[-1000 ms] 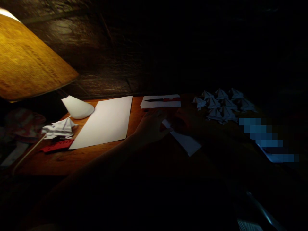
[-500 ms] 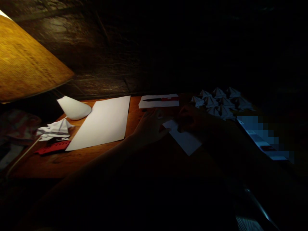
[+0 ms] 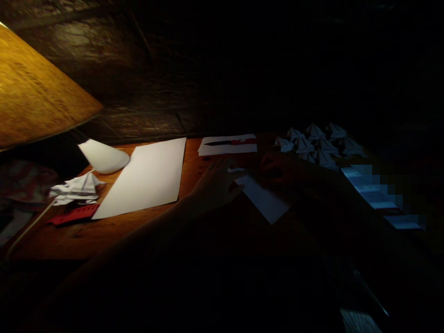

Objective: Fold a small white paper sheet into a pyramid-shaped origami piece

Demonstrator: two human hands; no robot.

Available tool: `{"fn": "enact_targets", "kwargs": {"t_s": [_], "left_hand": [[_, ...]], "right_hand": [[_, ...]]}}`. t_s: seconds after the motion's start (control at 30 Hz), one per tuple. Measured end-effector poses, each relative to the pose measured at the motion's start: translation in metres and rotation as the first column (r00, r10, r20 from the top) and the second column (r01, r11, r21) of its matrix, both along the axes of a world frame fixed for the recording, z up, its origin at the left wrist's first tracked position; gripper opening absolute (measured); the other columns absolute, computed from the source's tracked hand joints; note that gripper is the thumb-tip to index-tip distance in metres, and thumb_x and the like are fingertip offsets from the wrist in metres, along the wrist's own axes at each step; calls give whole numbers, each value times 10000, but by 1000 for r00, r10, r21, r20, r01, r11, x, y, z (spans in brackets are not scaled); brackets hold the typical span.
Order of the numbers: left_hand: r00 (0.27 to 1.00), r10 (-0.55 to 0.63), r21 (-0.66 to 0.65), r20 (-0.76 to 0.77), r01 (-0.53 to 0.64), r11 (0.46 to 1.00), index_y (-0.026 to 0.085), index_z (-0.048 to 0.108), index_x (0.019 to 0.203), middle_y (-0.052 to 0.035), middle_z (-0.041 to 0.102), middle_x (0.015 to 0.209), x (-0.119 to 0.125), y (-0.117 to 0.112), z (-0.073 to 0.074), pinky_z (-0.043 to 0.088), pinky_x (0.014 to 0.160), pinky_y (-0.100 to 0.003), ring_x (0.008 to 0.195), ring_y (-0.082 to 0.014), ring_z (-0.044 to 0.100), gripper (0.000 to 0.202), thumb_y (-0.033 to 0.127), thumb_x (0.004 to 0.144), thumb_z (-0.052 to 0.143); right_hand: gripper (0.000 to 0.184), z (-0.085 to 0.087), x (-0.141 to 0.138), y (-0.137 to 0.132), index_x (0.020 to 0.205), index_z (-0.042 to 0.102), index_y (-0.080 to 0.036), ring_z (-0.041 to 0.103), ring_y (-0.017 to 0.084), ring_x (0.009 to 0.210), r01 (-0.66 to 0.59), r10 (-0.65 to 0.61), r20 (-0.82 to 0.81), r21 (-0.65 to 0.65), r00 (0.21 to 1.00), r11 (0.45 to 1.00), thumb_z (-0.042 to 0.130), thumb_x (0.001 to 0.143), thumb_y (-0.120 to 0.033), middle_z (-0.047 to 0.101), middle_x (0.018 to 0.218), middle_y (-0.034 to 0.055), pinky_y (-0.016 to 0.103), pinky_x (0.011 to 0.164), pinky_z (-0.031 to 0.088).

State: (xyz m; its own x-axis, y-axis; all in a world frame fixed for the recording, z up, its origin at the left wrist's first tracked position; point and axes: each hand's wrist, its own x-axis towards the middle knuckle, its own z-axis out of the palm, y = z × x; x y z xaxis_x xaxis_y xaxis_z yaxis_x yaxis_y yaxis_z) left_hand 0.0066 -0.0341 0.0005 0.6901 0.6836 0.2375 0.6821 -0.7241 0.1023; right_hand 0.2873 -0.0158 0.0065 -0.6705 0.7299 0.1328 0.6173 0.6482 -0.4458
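Observation:
A small white piece of paper [image 3: 266,201] lies slanted on the dark wooden table in front of me. My left hand [image 3: 220,181] is at its left corner, thumb on the paper and fingers stretched toward the back. At the upper right edge, my right hand [image 3: 277,170] has its fingers curled against the paper; deep shadow hides most of them. A thin white strip of the paper's far edge shows between the hands. Behind them, a knife [image 3: 222,143] with a black blade and red handle rests on a stack of white paper [image 3: 229,150].
Several folded paper shapes [image 3: 319,145] stand at the back right, near a bluish lit, pixelated object [image 3: 371,187]. To the left lie a large white sheet [image 3: 145,178], a curled sheet [image 3: 104,157], a crumpled paper [image 3: 78,189] and a red knife-like object [image 3: 74,215]. A lampshade [image 3: 41,92] hangs above.
My right fingers have shifted slightly up and away from me, uncovering more of the paper's upper part. My left hand stays nearly in place. The view has shifted slightly.

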Motion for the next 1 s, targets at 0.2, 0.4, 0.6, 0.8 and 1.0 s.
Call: {"fn": "enact_targets", "kwargs": {"t_s": [0.2, 0.4, 0.6, 0.8, 1.0], "left_hand": [[992, -83, -95, 95, 92, 991, 229, 671, 1343, -112, 574, 1360, 1, 2, -4, 532, 1059, -487, 1233, -285, 575, 364, 294, 990, 611], [980, -122, -157, 159, 147, 977, 225, 672, 1270, -95, 592, 1362, 3, 1, -2, 533, 1094, -471, 1269, -266, 582, 301, 212, 976, 606], [972, -149, -162, 184, 179, 970, 241, 691, 1258, -99, 580, 1340, 2, 0, -2, 554, 1057, -467, 1250, -262, 586, 288, 200, 998, 575], [971, -163, -155, 172, 190, 969, 257, 726, 1226, -92, 575, 1340, 2, 0, -2, 558, 1053, -459, 1238, -249, 588, 284, 177, 999, 575], [974, -187, -121, 126, 202, 972, 252, 736, 1200, -88, 603, 1370, 3, 0, 2, 524, 1102, -494, 1328, -266, 553, 258, 182, 1012, 573]], "right_hand": [[294, 1, -2, 0, 1056, 815, -213, 651, 294, 1088, -11, 11, 1, 29, 1000, 1000, 811, 791, -340, 700, 1223, 123, 447, 938, 521], [226, 2, -6, -1, 999, 818, -219, 661, 286, 1047, -21, 20, 12, 44, 1000, 999, 785, 802, -325, 712, 1171, 114, 433, 902, 525], [199, 3, -8, -4, 982, 814, -214, 672, 282, 1036, 3, -4, 30, 25, 1000, 1000, 766, 814, -309, 715, 1180, 113, 427, 888, 526], [195, 5, -9, -8, 993, 821, -224, 688, 285, 1025, 28, -29, 35, 26, 999, 999, 758, 821, -292, 736, 1163, 103, 441, 901, 526], [213, 4, -9, -7, 1024, 830, -241, 694, 270, 1036, 37, -42, 91, 47, 995, 998, 755, 827, -267, 742, 1187, 87, 413, 896, 521]]}}
